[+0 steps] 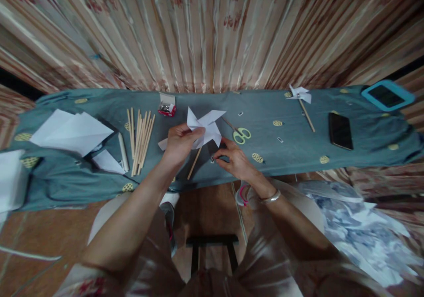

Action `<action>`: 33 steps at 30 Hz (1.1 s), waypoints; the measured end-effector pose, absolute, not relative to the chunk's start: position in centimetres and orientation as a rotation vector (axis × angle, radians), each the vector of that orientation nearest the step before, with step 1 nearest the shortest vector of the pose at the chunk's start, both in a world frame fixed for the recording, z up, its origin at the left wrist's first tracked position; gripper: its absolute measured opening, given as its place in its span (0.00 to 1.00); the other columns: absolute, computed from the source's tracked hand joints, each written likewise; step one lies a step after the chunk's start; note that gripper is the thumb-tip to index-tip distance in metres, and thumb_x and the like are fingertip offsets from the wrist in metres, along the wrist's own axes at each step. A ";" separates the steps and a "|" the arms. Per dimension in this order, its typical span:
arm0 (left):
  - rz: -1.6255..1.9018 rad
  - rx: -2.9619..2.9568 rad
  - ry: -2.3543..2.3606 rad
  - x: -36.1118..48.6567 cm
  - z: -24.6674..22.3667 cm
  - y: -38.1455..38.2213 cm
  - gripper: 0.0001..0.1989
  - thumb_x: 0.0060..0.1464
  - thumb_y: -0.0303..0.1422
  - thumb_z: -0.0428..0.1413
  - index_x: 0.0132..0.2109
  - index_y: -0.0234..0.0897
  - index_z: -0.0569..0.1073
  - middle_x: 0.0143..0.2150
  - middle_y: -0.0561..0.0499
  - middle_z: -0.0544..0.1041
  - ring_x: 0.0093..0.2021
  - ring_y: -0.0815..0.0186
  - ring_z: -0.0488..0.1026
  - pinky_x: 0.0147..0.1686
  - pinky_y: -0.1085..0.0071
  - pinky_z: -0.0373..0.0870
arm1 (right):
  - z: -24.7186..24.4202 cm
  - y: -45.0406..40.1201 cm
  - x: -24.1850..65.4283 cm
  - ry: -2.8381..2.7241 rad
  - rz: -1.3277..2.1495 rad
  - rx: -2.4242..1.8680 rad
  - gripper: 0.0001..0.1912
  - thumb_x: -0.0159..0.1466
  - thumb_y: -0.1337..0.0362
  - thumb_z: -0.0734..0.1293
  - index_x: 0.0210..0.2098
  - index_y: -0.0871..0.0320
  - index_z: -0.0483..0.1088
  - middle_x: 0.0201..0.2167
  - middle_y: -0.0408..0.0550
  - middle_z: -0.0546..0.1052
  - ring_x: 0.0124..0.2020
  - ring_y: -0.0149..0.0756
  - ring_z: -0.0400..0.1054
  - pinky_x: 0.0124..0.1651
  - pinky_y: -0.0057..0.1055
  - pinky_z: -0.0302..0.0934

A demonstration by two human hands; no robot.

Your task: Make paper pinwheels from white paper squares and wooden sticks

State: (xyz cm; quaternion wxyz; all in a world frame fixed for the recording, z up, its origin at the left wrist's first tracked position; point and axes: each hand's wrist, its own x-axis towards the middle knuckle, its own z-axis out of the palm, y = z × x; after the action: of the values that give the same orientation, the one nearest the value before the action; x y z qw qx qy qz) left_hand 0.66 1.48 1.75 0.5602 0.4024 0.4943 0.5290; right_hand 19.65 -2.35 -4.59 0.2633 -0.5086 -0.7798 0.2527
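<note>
A white folded paper pinwheel (209,124) is pinched at its middle between the thumb and fingers of my left hand (180,144). Below it, a thin wooden stick (194,163) slants down on the cloth. My right hand (234,159) is just right of the pinwheel's lower edge, its thumb and index finger nearly together by a small shiny thing (212,159); whether they grip it is too small to tell. Green-handled scissors (242,135) lie beyond my right hand, their blades partly visible. Another piece of white paper (162,144) shows beside my left hand.
Wooden sticks (141,142), a white pen-like tool (123,152), white paper sheets (71,131) and a small red box (167,108) lie left. Rightward are a pinwheel on a stick (300,94), a black phone (341,131) and a blue-framed device (387,95). A bag (361,226) sits below.
</note>
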 end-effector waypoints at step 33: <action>1.191 0.981 1.104 2.3 2.5 -0.2 0.09 0.37 0.34 0.68 0.29 0.36 0.81 0.28 0.53 0.80 0.27 0.68 0.72 0.31 0.72 0.70 | 2.0 -3.4 19.8 -1.588 0.625 -1.103 0.01 0.62 0.64 0.72 0.33 0.52 0.78 0.44 0.46 0.79 0.47 0.39 0.74 0.55 0.41 0.68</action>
State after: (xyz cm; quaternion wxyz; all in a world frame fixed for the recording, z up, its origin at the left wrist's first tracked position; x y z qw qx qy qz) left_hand 2.31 -0.16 2.48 0.5828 0.4202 0.4727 0.5103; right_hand 19.83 -3.44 2.05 0.5269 -0.4613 -0.6643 0.2614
